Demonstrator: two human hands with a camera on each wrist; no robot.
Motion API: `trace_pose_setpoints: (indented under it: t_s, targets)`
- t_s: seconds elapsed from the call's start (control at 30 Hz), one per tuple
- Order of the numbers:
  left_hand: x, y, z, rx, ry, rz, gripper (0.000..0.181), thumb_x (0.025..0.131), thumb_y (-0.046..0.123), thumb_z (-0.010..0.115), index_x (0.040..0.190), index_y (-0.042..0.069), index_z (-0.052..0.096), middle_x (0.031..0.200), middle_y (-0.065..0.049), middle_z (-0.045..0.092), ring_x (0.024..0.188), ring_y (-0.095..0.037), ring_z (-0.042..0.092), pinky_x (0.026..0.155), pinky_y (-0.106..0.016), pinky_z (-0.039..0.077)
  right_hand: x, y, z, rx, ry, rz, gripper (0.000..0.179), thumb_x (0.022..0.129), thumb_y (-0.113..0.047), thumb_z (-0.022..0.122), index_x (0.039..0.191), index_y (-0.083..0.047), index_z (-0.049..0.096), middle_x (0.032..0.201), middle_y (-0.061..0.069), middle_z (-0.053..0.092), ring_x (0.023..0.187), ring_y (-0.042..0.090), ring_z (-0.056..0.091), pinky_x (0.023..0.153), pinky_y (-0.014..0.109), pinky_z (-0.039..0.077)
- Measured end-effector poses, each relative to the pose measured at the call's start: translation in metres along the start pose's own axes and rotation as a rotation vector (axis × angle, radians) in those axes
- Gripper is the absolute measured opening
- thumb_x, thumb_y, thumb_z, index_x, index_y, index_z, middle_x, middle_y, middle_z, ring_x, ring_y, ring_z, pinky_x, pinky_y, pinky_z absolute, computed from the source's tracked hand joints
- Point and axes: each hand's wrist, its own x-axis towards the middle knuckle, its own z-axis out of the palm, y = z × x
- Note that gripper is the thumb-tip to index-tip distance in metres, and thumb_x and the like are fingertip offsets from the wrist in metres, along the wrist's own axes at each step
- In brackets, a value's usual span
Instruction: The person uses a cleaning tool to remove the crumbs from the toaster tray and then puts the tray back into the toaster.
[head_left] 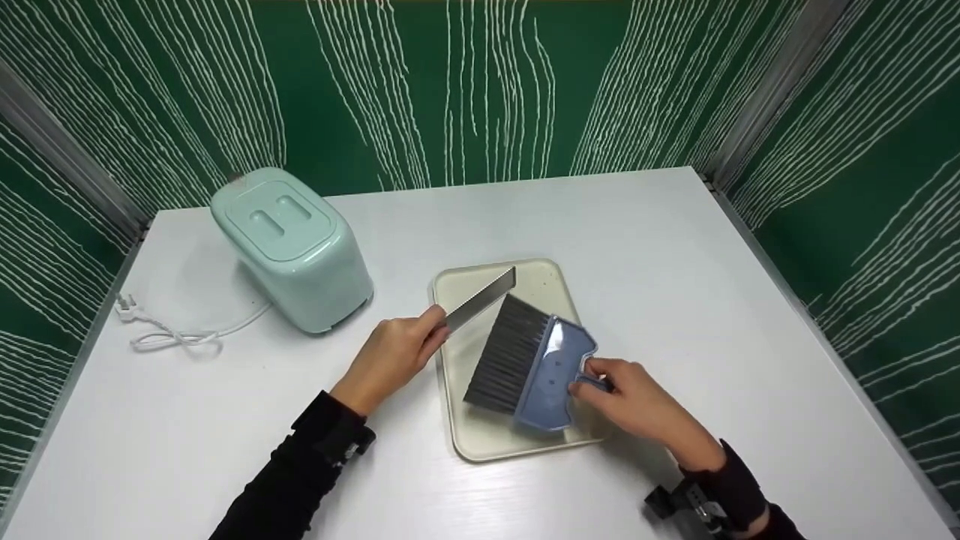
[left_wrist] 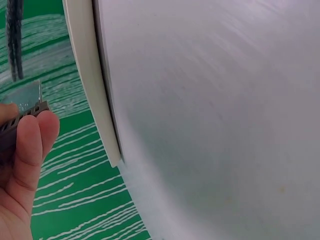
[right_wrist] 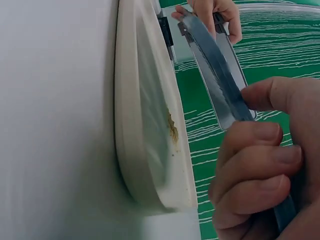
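My left hand (head_left: 394, 352) pinches the end of a thin, shiny metal crumb tray (head_left: 480, 300), which is tilted over a cream tray (head_left: 469, 439). A dark slotted edge of the crumb tray (left_wrist: 35, 110) shows between thumb and fingers in the left wrist view. With curled fingers, my right hand (head_left: 637, 397) grips the handle of a blue brush (head_left: 551, 375). Its dark bristles point left toward the crumb tray, above the cream tray. Brown crumbs (right_wrist: 172, 129) lie inside the cream tray in the right wrist view.
A mint-green toaster (head_left: 300, 247) with its lid on stands at the left of the white table (head_left: 660, 247). Its white cord and plug (head_left: 180, 334) lie beside it. Green walls (head_left: 495, 90) with white streaks enclose the back and sides.
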Motion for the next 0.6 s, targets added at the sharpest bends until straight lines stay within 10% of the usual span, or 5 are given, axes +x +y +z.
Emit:
trace_pose_setpoints:
  t_s: [0.6]
  targets:
    - [-0.0013,0.0023,0.0038,0.112,0.065,0.138,0.019,0.102,0.011,0.073,0.098,0.009,0.055,0.056,0.005,0.04,0.056,-0.005,0.029,0.046,-0.025,0.035,0.0084,0.0006,0.0012,0.339,-0.171,0.203,0.035,0.107,-0.027,0.061,0.089,0.001,0.054,0.06,-0.007,0.039,0.052,0.007,0.036,0.049,0.022,0.03]
